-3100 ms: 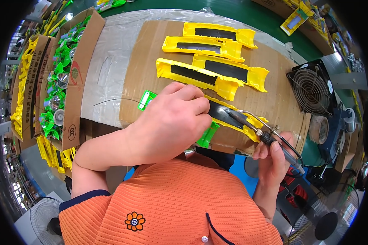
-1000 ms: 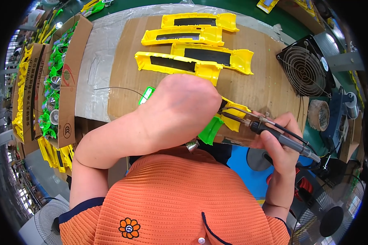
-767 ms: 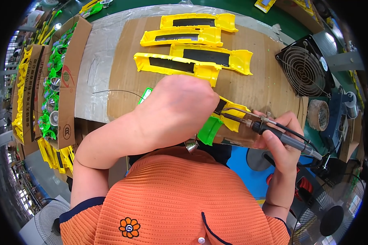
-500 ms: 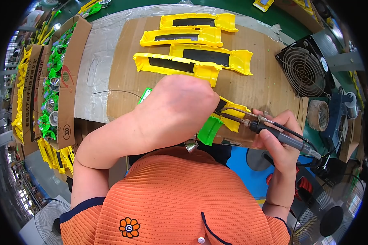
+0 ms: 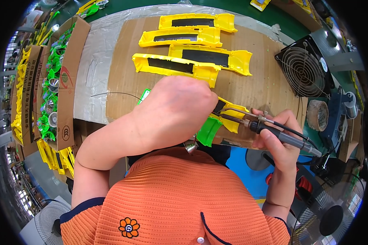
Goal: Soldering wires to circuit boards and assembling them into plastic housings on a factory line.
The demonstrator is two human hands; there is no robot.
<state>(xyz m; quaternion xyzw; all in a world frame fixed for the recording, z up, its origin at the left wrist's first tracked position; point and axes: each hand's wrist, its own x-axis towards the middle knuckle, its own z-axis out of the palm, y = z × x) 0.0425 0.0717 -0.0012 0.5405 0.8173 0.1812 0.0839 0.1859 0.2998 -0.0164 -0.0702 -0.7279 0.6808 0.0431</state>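
My right hand (image 5: 279, 148) is wrapped round the dark handle of a soldering iron (image 5: 289, 140). A thin metal tube runs along the iron, and both point left toward my left hand. My left hand (image 5: 183, 102) is closed in a fist, knuckles up, over the work; its fingertips and whatever they grip are hidden. A yellow plastic shell (image 5: 232, 125) with a black strip shows just under the iron's tip. Beside it are a curved green plastic piece (image 5: 209, 131) and a small shiny metal cup (image 5: 190, 147). The tip's contact point is hidden behind the left hand.
Several yellow shells (image 5: 223, 38) with black strips lie across the cardboard sheet (image 5: 270, 81). A carton (image 5: 74, 77) of green parts stands at left. To the right are a black fan (image 5: 304, 67), a round tan block (image 5: 317, 115) and a blue stand with a spool (image 5: 351, 105).
Very little differs. Both hands and the soldering iron hold almost the same place; the whole picture has shifted slightly.
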